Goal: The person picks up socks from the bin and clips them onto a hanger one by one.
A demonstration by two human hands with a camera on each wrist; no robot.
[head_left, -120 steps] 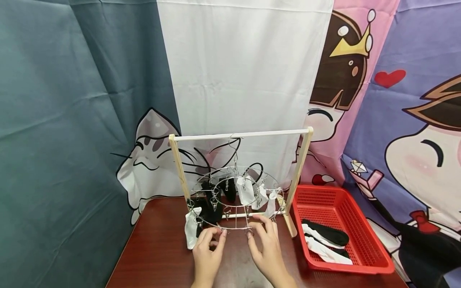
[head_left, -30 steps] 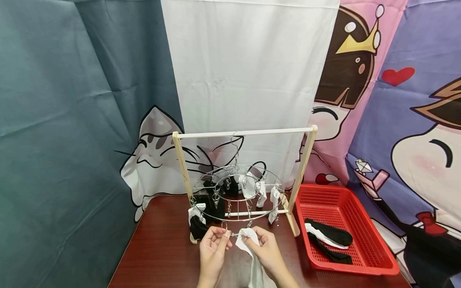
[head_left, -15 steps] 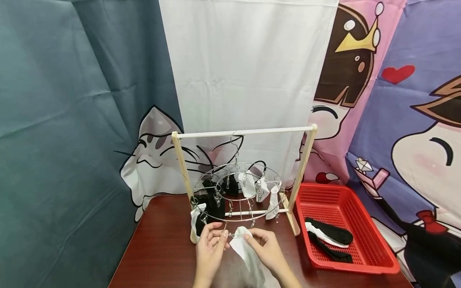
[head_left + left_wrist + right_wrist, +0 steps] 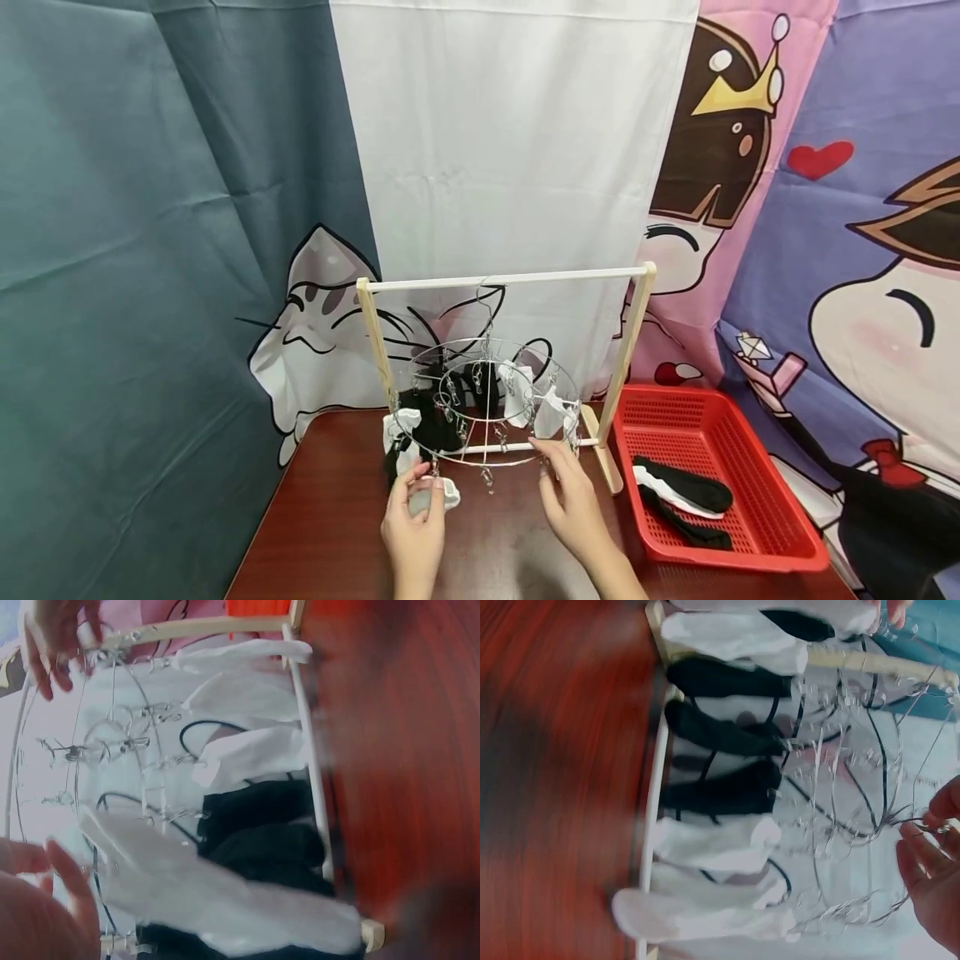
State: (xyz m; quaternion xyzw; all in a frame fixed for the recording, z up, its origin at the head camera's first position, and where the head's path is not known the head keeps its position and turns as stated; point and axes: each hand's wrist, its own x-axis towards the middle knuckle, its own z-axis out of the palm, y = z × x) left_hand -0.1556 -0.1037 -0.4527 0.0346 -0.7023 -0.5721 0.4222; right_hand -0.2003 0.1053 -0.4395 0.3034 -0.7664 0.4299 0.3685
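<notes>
A person's left hand (image 4: 415, 525) is hovering at the bottom centre of the head view, thumb and fingers curving apart with a visible gap; it seems to be holding nothing, though whether a fingertip is touching a clip is hard to tell. Just behind it, a white sock (image 4: 452, 492) is hanging from the front of a round wire hanger (image 4: 491, 464). To the right of centre, the right hand (image 4: 573, 504) is spreading its thumb and fingers loosely beside the hanger's rim, apparently gripping nothing; contact with the wire is unclear. The hanger is dangling from a wooden rack (image 4: 502, 277). More socks are hanging around it: black socks (image 4: 427, 421) towards the left and white socks (image 4: 517, 396) towards the right. The hanging looks well along, but not finished: a few black and white socks (image 4: 684, 487) are lying in a red basket (image 4: 731, 560) at lower right, and a front clip (image 4: 487, 477) is dangling bare.
</notes>
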